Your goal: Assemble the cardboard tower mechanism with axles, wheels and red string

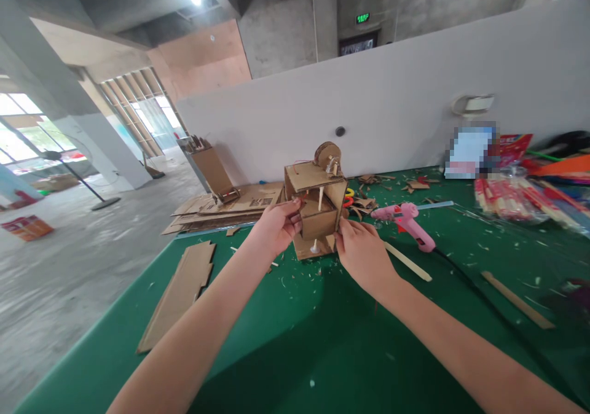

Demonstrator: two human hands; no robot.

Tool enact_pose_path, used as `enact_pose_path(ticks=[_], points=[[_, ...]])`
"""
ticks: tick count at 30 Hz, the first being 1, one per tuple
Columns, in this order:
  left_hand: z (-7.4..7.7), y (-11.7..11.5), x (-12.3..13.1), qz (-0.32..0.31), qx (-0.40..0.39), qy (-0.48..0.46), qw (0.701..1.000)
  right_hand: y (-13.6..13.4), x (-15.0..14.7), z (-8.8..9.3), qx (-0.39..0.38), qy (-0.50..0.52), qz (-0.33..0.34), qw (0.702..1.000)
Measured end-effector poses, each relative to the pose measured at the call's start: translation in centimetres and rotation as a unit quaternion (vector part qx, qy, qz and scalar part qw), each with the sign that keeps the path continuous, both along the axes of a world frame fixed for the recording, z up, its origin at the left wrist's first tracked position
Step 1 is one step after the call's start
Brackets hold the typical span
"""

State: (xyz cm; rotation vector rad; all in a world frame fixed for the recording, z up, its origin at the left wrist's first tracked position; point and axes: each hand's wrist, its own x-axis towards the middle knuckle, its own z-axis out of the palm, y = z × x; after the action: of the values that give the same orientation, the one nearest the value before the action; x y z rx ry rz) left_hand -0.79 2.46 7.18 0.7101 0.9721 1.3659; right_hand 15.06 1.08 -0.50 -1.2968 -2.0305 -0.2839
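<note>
A box-like cardboard model (318,224) stands at the middle of the green table, between my two hands. A round cardboard disc (328,153) sits on its top, and a pale stick (321,198) runs upright inside its open front. My left hand (282,222) grips the model's left side, its fingers curled at the edge of the inner cardboard part. On the opposite side my right hand (358,246) pinches the lower right edge. The fingertips of my right hand are partly hidden behind the cardboard.
A pink glue gun (408,222) with a black cord lies to the right, near a wooden strip (409,261). Cardboard sheets (249,200) are stacked at the back left; another cardboard piece (177,297) lies in front. Packaged sticks (511,199) fill the far right. Scraps litter the table (286,352).
</note>
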Motion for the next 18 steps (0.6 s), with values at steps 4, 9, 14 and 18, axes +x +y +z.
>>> enact_pose_path(ticks=[4, 9, 14, 18], points=[[0.4, -0.4, 0.4, 0.009, 0.007, -0.010, 1.000, -0.1, 0.0, 0.2, -0.002, -0.007, 0.001, 1.000], [1.0, -0.5, -0.5, -0.039, 0.029, 0.065, 0.997, 0.3, 0.4, -0.2, -0.025, 0.018, 0.008, 0.999], [2.8, -0.2, -4.6, -0.110, 0.063, 0.464, 0.877, 1.2, 0.9, -0.8, -0.043, 0.061, 0.053, 0.996], [3.1, 0.5, -6.7, 0.039, 0.186, 0.669, 0.718, 2.1, 1.2, -1.2, -0.017, 0.069, 0.081, 0.994]])
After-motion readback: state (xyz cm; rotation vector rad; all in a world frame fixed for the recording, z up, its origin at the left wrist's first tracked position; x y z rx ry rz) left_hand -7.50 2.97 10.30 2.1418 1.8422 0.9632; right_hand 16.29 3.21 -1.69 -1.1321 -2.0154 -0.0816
